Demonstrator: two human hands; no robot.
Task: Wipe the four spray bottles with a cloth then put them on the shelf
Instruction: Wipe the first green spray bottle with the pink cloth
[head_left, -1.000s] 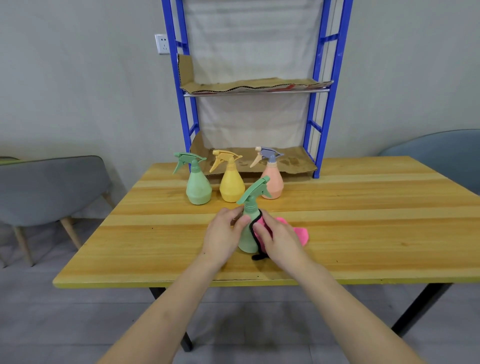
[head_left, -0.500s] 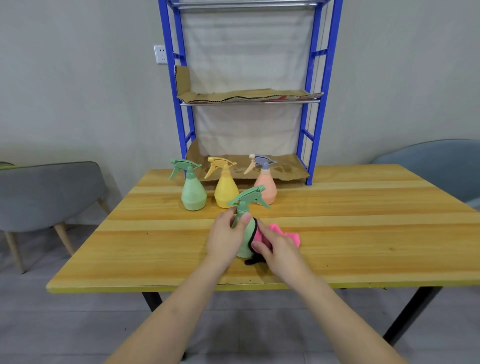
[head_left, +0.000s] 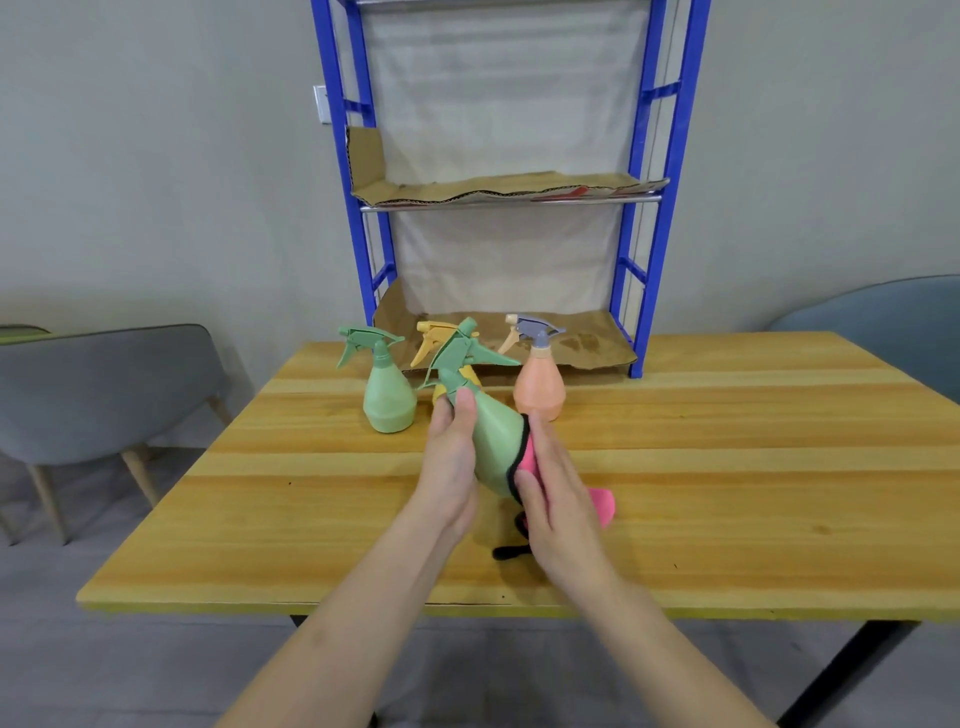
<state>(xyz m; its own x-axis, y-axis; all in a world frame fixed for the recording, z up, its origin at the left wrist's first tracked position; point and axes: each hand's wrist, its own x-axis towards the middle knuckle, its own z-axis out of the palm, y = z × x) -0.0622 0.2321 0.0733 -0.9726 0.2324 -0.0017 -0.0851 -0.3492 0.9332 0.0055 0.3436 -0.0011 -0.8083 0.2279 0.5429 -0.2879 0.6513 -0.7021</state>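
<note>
Grip sound: left hand (head_left: 449, 460) curls round neck of tilted green plastic spray bottle (head_left: 493, 441); right hand (head_left: 558, 501) presses pink cloth (head_left: 525, 460) flat just below. Recommend rotating bottle for full coverage.

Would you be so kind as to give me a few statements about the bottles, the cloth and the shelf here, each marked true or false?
1. The left hand grips the tilted green bottle near its neck. True.
2. The right hand presses a blue cloth against that bottle. False: the cloth is pink with a dark edge.
3. The upright green bottle, yellow bottle and orange bottle stand on the table. True.
4. One bottle stands on the upper board of the shelf. False: only cardboard lies there.
</note>
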